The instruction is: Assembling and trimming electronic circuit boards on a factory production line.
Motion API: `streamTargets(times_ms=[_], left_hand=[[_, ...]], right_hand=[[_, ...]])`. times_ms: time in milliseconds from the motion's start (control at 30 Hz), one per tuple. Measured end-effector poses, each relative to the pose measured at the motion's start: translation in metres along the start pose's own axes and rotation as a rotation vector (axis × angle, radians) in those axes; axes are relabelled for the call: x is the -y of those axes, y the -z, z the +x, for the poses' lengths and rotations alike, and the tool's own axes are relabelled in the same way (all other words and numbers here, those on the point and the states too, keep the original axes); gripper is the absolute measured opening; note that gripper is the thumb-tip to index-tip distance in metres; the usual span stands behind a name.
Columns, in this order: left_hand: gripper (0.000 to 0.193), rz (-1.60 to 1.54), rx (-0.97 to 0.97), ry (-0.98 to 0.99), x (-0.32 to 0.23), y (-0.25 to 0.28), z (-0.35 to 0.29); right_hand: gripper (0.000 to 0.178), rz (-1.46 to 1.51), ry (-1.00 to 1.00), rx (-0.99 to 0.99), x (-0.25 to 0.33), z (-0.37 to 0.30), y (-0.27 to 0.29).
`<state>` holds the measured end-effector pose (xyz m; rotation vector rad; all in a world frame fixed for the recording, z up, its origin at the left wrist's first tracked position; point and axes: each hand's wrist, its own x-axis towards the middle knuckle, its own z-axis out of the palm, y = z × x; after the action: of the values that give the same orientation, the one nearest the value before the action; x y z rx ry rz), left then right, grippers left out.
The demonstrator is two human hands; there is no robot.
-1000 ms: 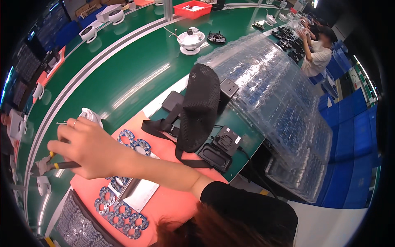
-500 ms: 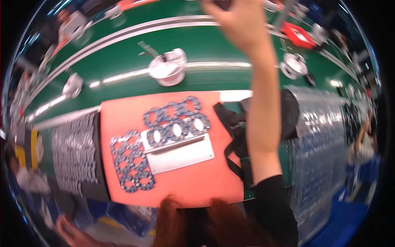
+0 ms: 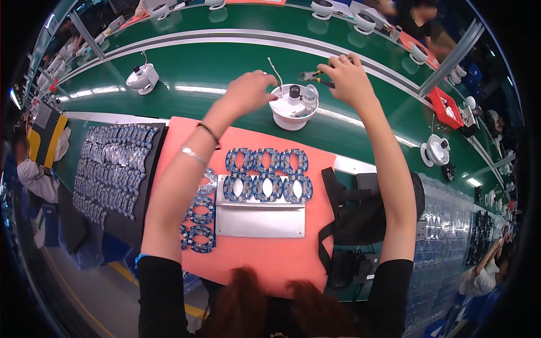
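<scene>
A white, round camera-like housing (image 3: pixel 291 120) stands on the green conveyor belt, with a black lens part inside and a thin wire (image 3: pixel 275 71) rising from its left side. My left hand (image 3: pixel 251 92) is at the housing's left rim, thumb and fingers apart near the wire. Whether it touches the housing is hard to tell. To the right of the housing and a little above it, my right hand (image 3: pixel 349 76) is closed on a pair of cutting pliers (image 3: pixel 311 76) with yellow-and-black handles. The metal jaws point left, toward the wire.
A salmon mat (image 3: pixel 253 265) in front of me bears blue circuit boards (image 3: pixel 267 187) and a metal plate fixture (image 3: pixel 259 221). More boards fill a dark tray (image 3: pixel 156 163) at left. A black bag (image 3: pixel 360 217) and clear plastic trays (image 3: pixel 442 225) lie at right. More housings (image 3: pixel 143 79) stand along the belt.
My right hand was stretched far over the belt and has come back to the housing, now holding pliers. The left hand has risen from the lower left to the housing. The whole view has shifted.
</scene>
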<state>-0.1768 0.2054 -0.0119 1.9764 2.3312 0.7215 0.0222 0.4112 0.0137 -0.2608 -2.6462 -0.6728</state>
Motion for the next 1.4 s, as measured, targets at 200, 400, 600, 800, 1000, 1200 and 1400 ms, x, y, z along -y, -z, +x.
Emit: streamTargets(times_ms=[200, 400, 600, 800, 1000, 1200, 1400], left_hand=[[0.013, -0.128, -0.122, -0.152, 0.003, -0.048, 0.031], [0.008, -0.266, -0.257, -0.026, 0.019, -0.054, 0.04], [0.009, -0.409, -0.239, -0.077, 0.005, -0.071, 0.051], [0.01, -0.333, -0.254, -0.162, -0.007, -0.069, 0.054], [0.007, -0.208, -0.266, -0.381, -0.069, 0.001, 0.013], [0.013, 0.09, -0.205, -0.551, -0.164, 0.12, -0.074], [0.003, -0.035, 0.279, -0.075, -0.148, 0.237, -0.259]], right_hand=[[0.041, -0.052, 0.086, 0.016, 0.002, 0.016, -0.008], [0.036, -0.034, 0.276, 0.07, 0.01, 0.027, -0.01], [0.043, -0.002, 0.265, 0.151, -0.009, 0.011, -0.02], [0.023, 0.026, 0.214, 0.209, -0.007, -0.002, -0.024], [0.013, -0.143, 0.111, -0.025, -0.01, -0.001, 0.002], [0.037, -0.038, -0.25, -0.357, -0.012, -0.02, 0.101], [0.043, 0.812, -0.387, -0.926, 0.093, 0.019, 0.207]])
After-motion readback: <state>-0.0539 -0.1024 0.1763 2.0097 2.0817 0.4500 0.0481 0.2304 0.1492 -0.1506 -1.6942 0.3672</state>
